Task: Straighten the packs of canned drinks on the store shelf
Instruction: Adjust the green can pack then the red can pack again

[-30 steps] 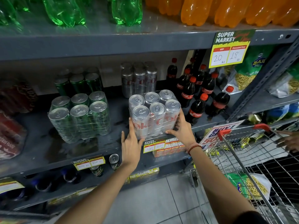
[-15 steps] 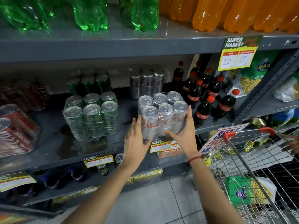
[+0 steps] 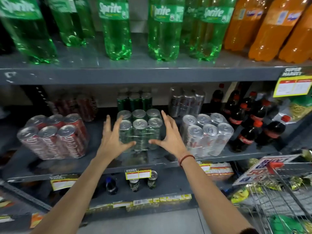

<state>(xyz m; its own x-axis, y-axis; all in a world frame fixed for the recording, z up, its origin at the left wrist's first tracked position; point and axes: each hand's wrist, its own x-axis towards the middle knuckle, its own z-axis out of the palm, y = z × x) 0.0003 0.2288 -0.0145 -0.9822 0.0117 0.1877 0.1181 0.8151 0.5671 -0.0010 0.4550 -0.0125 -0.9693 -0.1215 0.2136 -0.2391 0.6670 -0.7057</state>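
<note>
Three shrink-wrapped packs of cans stand at the front of the grey middle shelf (image 3: 152, 163): a red pack (image 3: 54, 137) on the left, a green pack (image 3: 141, 127) in the middle, a silver pack (image 3: 206, 134) on the right. My left hand (image 3: 112, 137) and my right hand (image 3: 168, 134) are spread open on either side of the green pack's front. The fingers are apart and the thumbs point toward each other just in front of the wrap. Whether they touch it is unclear. More red, green and silver packs stand behind, near the back wall.
Small dark cola bottles (image 3: 249, 122) crowd the shelf right of the silver pack. Large green bottles (image 3: 116, 31) and orange bottles (image 3: 270, 27) fill the shelf above. A wire shopping trolley (image 3: 278, 191) stands at the lower right. Loose cans (image 3: 152, 179) sit on the lower shelf.
Both hands have let go of the silver pack and moved left to the green pack. The view has shifted left and up, bringing the red pack into sight.
</note>
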